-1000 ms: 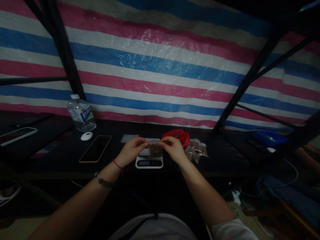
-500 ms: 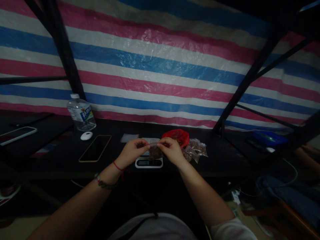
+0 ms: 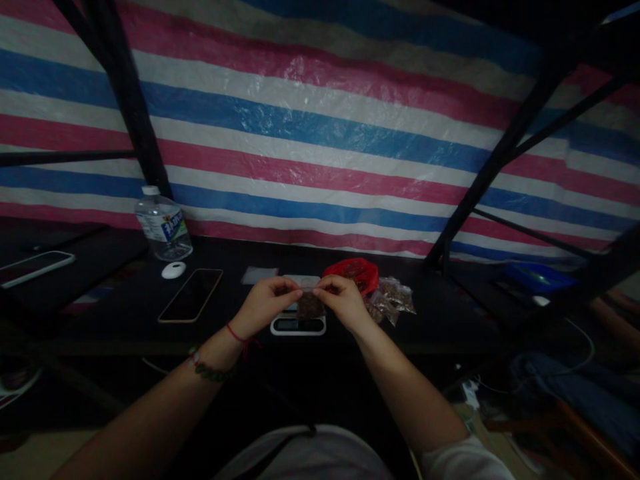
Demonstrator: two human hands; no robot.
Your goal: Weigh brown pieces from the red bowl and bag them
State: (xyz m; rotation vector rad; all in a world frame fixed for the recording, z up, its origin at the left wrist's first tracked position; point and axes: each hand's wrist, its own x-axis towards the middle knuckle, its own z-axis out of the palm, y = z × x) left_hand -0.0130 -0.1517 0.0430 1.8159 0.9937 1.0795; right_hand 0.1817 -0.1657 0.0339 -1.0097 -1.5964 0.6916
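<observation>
Between my two hands hangs a small clear plastic bag [image 3: 311, 307] with brown bits in its lower part. My left hand [image 3: 267, 303] pinches its upper left edge, and my right hand [image 3: 345, 301] pinches the upper right. Directly beneath is a white digital scale [image 3: 299, 332] with a dark display; the bag covers part of it, and I cannot tell whether the two touch. A red plastic bag [image 3: 367, 270] holding brown bits stands open just beyond my right hand. Several filled clear packets [image 3: 395, 297] lie beside it. Behind my left hand are flat clear bags [image 3: 259, 275].
On the black table [image 3: 125, 320] at left are a phone [image 3: 191, 297], a white oval case [image 3: 173, 270] and a clear bottle [image 3: 164, 227]. Another phone [image 3: 37, 268] lies further left. Dark metal posts [image 3: 470, 193] frame a striped sheet [image 3: 310, 147]. A blue tray-like thing [image 3: 540, 277] sits at right.
Hardly anything differs. Both hands keep their pinch on the small bag above the scale, with only a slight shift of the fingers along its top.
</observation>
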